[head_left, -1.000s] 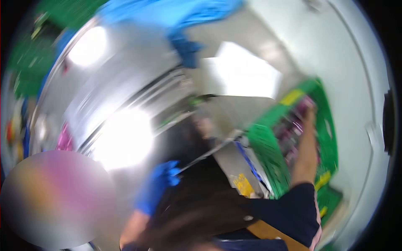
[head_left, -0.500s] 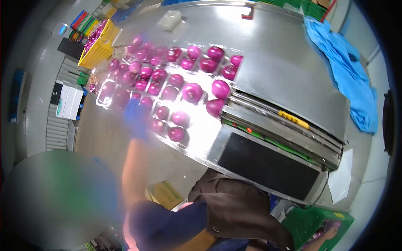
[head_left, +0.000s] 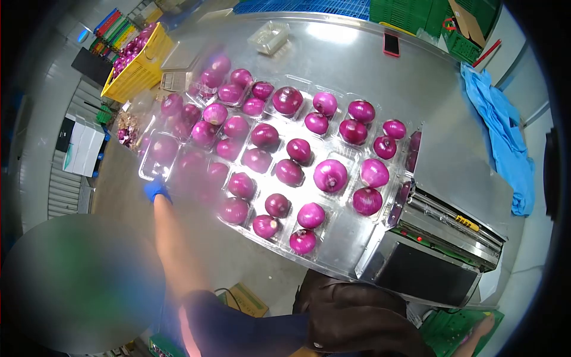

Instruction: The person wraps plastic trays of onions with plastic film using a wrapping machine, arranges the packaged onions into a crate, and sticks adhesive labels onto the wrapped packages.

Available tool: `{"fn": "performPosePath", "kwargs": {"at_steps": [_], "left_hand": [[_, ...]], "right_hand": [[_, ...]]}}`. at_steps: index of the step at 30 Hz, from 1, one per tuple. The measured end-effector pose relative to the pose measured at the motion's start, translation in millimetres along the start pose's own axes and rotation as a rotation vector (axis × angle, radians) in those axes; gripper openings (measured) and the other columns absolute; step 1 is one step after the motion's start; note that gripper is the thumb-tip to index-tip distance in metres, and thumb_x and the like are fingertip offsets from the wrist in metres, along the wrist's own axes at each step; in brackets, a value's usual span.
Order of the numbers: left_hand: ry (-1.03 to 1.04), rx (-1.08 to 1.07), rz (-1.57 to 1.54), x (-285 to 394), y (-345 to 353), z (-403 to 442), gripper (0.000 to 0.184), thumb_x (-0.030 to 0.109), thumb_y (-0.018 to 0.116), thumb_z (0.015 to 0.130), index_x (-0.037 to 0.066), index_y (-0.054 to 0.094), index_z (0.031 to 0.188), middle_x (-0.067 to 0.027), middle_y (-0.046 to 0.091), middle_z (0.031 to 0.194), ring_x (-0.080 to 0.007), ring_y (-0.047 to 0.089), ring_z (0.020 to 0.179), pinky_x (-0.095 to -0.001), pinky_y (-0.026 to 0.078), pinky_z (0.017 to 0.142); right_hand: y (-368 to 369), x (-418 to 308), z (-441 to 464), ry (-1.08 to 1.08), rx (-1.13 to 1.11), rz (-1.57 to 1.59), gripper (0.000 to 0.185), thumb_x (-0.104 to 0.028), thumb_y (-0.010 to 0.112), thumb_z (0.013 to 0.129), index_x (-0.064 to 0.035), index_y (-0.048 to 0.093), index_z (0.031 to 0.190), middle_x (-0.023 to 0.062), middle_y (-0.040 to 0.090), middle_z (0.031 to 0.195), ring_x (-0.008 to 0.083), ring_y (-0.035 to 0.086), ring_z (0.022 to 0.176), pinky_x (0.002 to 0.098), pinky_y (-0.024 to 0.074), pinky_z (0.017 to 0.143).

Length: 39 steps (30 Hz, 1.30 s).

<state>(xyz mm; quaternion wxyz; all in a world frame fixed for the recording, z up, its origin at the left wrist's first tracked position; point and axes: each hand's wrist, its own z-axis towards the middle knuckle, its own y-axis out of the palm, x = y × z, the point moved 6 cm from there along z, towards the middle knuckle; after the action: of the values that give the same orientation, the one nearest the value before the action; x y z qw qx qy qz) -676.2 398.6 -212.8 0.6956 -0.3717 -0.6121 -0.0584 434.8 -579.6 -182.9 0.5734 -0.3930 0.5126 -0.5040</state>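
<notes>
1. Well to the left of the machine with the black panel, the near rim of a clear tray is touched by the gloved left hand. Whether the rim is clenched in that grip cannot be told.
2. A purple onion is seen in the far part of that tray.
3. Below and to the right of the machine, the bare right hand is held at a green crate, beside something purple. The state of this grip cannot be told, as the fingers are too small and blurred.
4. To the left of the machine, the bench is covered by rows of purple onions, mostly set in pairs in clear trays. The nearest pairs are placed just beside the machine.
5. Beyond the machine, a phone is laid near the bench's far edge. Farther left, a clear container is set down.
6. Well apart from the machine, at the far left, onions are heaped in a yellow basket.
7. Beyond the machine to the right, a blue cloth is draped along the bench's edge.
</notes>
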Motion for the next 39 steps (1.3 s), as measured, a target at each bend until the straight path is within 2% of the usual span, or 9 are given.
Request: {"fn": "performPosePath", "kwargs": {"at_steps": [11,18,25,26,29,31,33,34,39], "left_hand": [[-0.162,-0.453,-0.725,38,15,-20,0.019,0.011,0.056,0.079,-0.003,0.053,0.092,-0.0217,0.058,0.103,-0.0387,0.059,0.092,-0.0575,0.051,0.084],[0.287,-0.417,-0.425,123,-69,-183,0.02,0.014,0.054,0.085,-0.001,0.06,0.097,-0.0139,0.058,0.103,-0.0256,0.057,0.096,-0.0475,0.05,0.088],[0.65,-1.062,-0.076,179,23,-422,0.025,0.014,0.052,0.084,0.001,0.058,0.105,-0.0184,0.059,0.114,-0.0298,0.057,0.107,-0.0487,0.046,0.094],[0.333,-1.287,-0.345,169,51,-451,0.031,0.015,0.053,0.083,0.0,0.056,0.11,-0.0189,0.058,0.116,-0.0307,0.057,0.107,-0.0474,0.047,0.093],[-0.08,-1.606,-0.432,177,103,-607,0.043,0.016,0.054,0.082,-0.002,0.051,0.12,-0.0185,0.058,0.117,-0.0316,0.06,0.102,-0.0449,0.05,0.087],[0.309,-1.74,-0.216,197,123,-700,0.037,0.017,0.053,0.085,-0.001,0.052,0.117,-0.0169,0.059,0.117,-0.0306,0.061,0.102,-0.0408,0.052,0.085],[-0.178,-1.923,-0.322,198,148,-767,0.017,0.015,0.055,0.086,0.001,0.056,0.096,-0.0162,0.063,0.109,-0.0289,0.063,0.098,-0.0354,0.053,0.081],[0.189,-1.903,-0.277,201,159,-787,0.034,0.022,0.052,0.093,0.004,0.052,0.122,-0.013,0.064,0.1,-0.021,0.064,0.086,-0.0317,0.055,0.074],[0.519,-1.741,-0.023,186,230,-832,0.024,0.019,0.06,0.083,0.001,0.064,0.099,-0.0067,0.064,0.086,-0.0134,0.061,0.076,-0.0249,0.047,0.067]], "right_hand": [[-13,-230,45,-0.378,0.01,0.488,0.028,-0.018,0.044,0.097,-0.0089,0.06,0.119,0.0001,0.064,0.102,0.0064,0.054,0.072,0.0203,0.0394,0.059],[-62,-491,-133,-0.861,-0.163,0.782,0.024,0.001,0.043,0.094,0.0012,0.059,0.111,0.0111,0.059,0.117,0.0189,0.06,0.097,0.029,0.0516,0.081],[-53,-655,-339,-0.728,-1.308,1.136,0.066,-0.04,0.061,0.088,0.001,0.039,0.136,0.0178,0.061,0.114,0.0222,0.059,0.105,0.0354,0.0456,0.089],[-61,-656,-344,-0.651,-1.476,1.098,0.082,-0.047,0.061,0.085,0.0071,0.031,0.138,0.0239,0.056,0.121,0.0263,0.056,0.111,0.0358,0.0427,0.094],[-61,-627,-309,-0.656,-1.159,1.098,0.09,-0.055,0.064,0.078,0.0099,0.035,0.133,0.0274,0.055,0.12,0.0321,0.056,0.111,0.036,0.0405,0.097],[-63,-600,-258,-0.689,-0.842,1.005,0.085,-0.053,0.066,0.076,0.0096,0.04,0.128,0.0273,0.055,0.118,0.0333,0.055,0.111,0.0366,0.0411,0.097],[-37,-572,-206,-0.493,-0.864,1.119,0.081,-0.051,0.067,0.076,0.0086,0.044,0.126,0.0252,0.056,0.117,0.0301,0.056,0.11,0.0365,0.0428,0.095],[-24,-562,-183,-0.465,-0.83,1.165,0.082,-0.052,0.066,0.077,0.0089,0.045,0.126,0.0252,0.056,0.118,0.0291,0.056,0.11,0.0368,0.0428,0.095],[13,-543,-117,-0.437,-0.714,0.974,0.079,-0.051,0.066,0.079,0.0074,0.044,0.128,0.0238,0.055,0.122,0.0287,0.054,0.114,0.036,0.0402,0.098]]}}
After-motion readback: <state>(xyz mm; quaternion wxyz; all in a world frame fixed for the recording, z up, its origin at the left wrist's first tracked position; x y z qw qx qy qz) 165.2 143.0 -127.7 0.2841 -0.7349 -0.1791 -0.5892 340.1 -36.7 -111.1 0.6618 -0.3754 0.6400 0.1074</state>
